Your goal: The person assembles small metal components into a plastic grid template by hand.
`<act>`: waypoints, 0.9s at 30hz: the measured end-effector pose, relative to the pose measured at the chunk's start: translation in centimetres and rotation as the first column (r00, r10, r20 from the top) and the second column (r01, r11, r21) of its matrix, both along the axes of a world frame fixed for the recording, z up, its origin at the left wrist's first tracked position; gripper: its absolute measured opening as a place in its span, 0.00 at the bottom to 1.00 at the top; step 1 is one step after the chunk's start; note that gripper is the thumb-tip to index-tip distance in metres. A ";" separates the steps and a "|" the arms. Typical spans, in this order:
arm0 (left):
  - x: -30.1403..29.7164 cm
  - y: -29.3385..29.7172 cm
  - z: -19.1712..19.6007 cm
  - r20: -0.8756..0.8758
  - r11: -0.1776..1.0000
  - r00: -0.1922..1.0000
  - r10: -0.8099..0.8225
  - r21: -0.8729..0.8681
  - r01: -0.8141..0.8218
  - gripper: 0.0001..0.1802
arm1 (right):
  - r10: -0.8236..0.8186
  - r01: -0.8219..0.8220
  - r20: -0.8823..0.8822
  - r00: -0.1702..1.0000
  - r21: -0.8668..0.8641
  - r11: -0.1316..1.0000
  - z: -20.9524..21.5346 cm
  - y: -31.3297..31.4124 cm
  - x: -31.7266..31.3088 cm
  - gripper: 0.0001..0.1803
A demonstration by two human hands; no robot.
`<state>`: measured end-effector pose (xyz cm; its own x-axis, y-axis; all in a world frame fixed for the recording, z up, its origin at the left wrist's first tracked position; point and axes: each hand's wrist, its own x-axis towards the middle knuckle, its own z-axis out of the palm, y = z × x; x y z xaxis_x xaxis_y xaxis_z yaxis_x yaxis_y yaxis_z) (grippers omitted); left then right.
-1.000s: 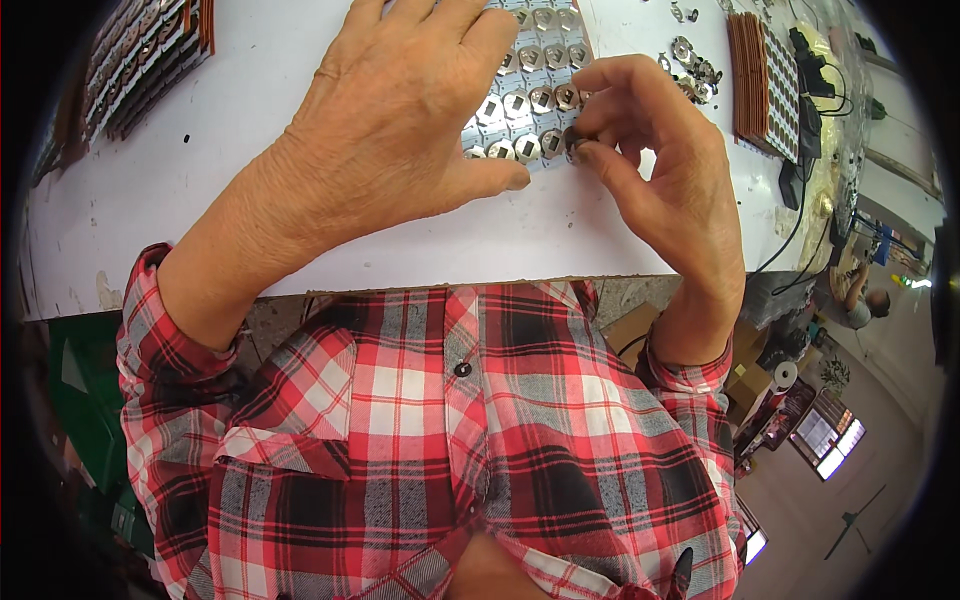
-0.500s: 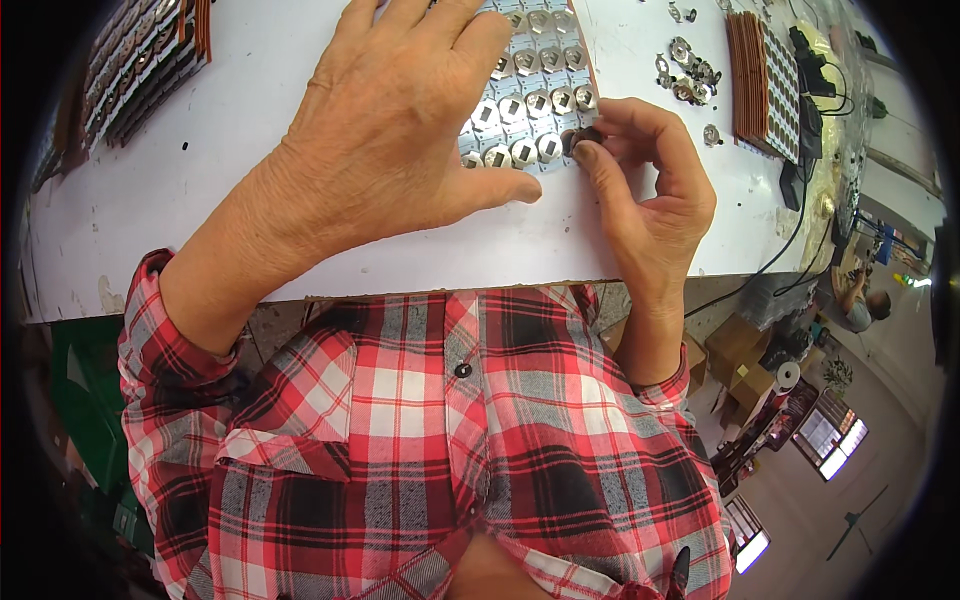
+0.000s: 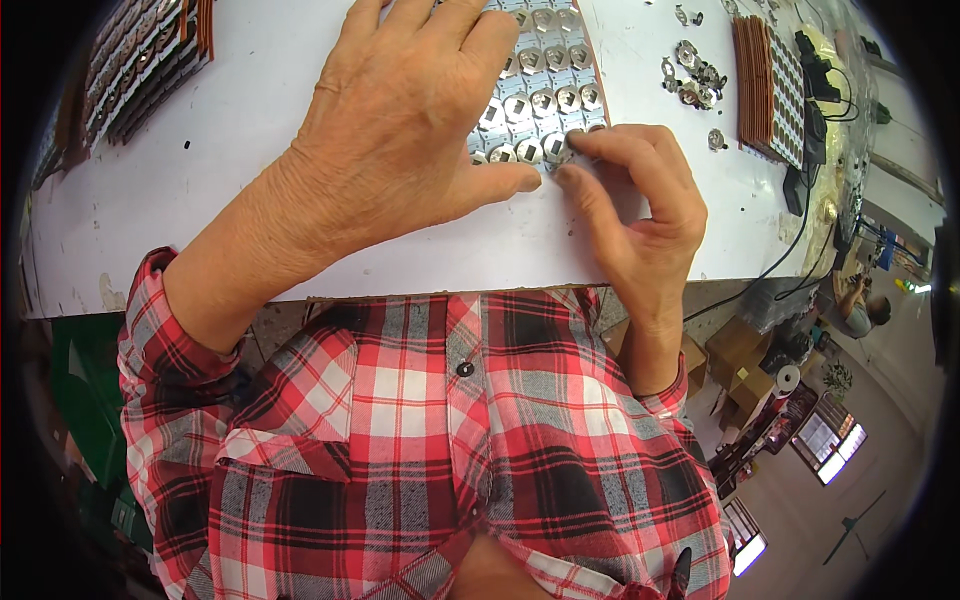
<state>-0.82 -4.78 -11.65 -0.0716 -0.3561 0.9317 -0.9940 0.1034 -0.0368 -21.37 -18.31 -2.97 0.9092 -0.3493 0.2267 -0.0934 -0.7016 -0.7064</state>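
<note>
My left hand (image 3: pixel 395 110) lies open over a light-blue panel of small circuit boards (image 3: pixel 548 80), its thumb stretched toward the near edge and its fingertips cut off by the top of the view. Rows of round silver metal clips (image 3: pixel 543 101) sit on this panel. At its near right corner, the thumb and forefinger of my right hand (image 3: pixel 640 195) are bent around a small round metal clip, mostly hidden by the fingertips. Beside those fingertips is another clip (image 3: pixel 555 149) in the nearest row.
Loose metal clips (image 3: pixel 697 80) lie in a pile to the right of the panel. Brown-edged panel stacks stand at far right (image 3: pixel 770 90) and far left (image 3: pixel 155 70). Black cables (image 3: pixel 800 225) run along the white table's right side. Another person (image 3: pixel 858 305) is in the right background.
My right hand has brought the dark round clip from just off the panel's corner down to the corner, its fingers shifting slightly left. My left hand stays over the panel, which has moved slightly right.
</note>
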 end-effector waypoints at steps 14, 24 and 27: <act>-0.3 0.2 0.3 -0.048 0.998 0.998 -0.045 0.039 0.047 0.47 | 0.093 -0.054 -0.115 0.989 0.305 0.951 0.7 -2.7 0.3 0.07; -0.3 0.7 0.4 0.025 0.996 0.998 0.058 0.069 -0.060 0.46 | -0.033 0.057 -0.092 0.995 0.269 0.962 0.2 -1.0 0.3 0.08; -0.3 0.8 0.4 0.004 0.997 0.999 0.037 0.071 -0.038 0.46 | -0.020 0.038 -0.076 0.997 0.238 0.970 0.2 -1.0 0.1 0.08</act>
<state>-1.11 -3.94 -11.21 -0.0597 -0.4241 0.9037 -0.9971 0.0685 -0.0338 -21.23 -19.34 -2.79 0.9089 -0.4116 0.0672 -0.1682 -0.5092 -0.8440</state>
